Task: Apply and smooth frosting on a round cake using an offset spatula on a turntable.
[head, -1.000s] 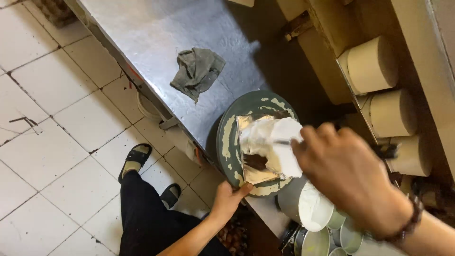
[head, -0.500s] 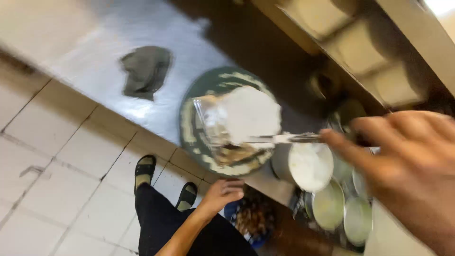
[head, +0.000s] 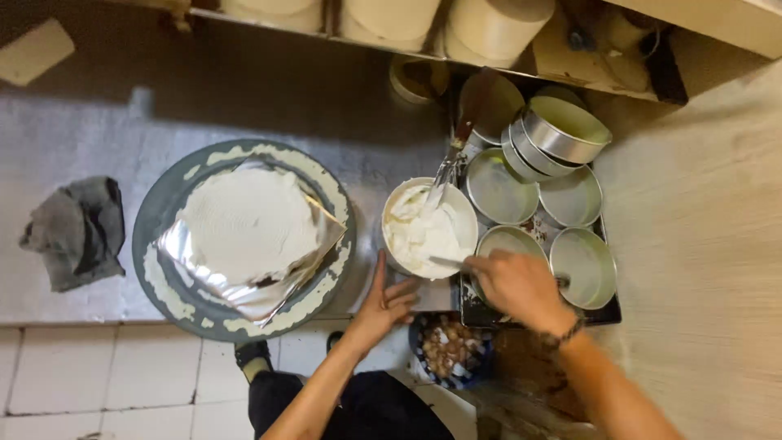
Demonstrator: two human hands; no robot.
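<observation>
Crumpled grey cloth (head: 75, 232) on the steel counter (head: 73, 147), empty round metal pans (head: 562, 130) stacked in a tray, pale rolls (head: 497, 24) on the shelf, white floor tiles (head: 98, 383).

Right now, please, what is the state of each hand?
Left hand: open, fingers spread against the side of the cream bowl.
Right hand: closed on a thin tool that reaches into the bowl.

The left hand (head: 383, 305) lies flat and open, fingers spread and pointing up beside the white bowl (head: 429, 228), thumb side touching its near wall. Its bare forearm runs down and left from there. The right hand (head: 517, 285) sits just right of that bowl, its grip closed around a thin blade handle, a dark band at the wrist.
</observation>
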